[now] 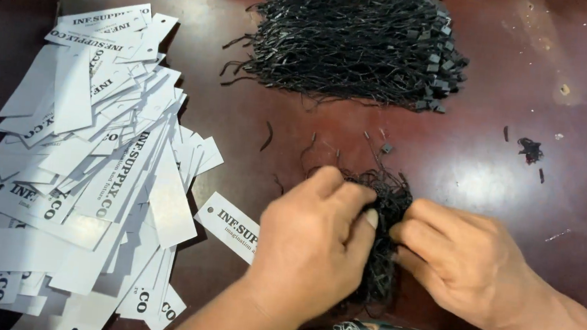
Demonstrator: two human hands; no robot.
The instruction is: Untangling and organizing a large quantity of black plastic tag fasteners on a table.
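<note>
A small tangled bunch of black strings (pixel 390 200) lies on the dark red table (pixel 489 166), close to me. My left hand (pixel 311 247) and my right hand (pixel 460 258) both pinch this bunch from either side, fingers closed into it. Under my left hand lies a single white paper tag (pixel 224 224) with a punched hole and black print. The lower part of the bunch is hidden between my hands.
A large heap of white paper tags (pixel 91 163) covers the left side of the table. A big bundle of black strings with small plastic ends (pixel 362 45) lies at the back. Black string scraps (pixel 530 150) sit at right.
</note>
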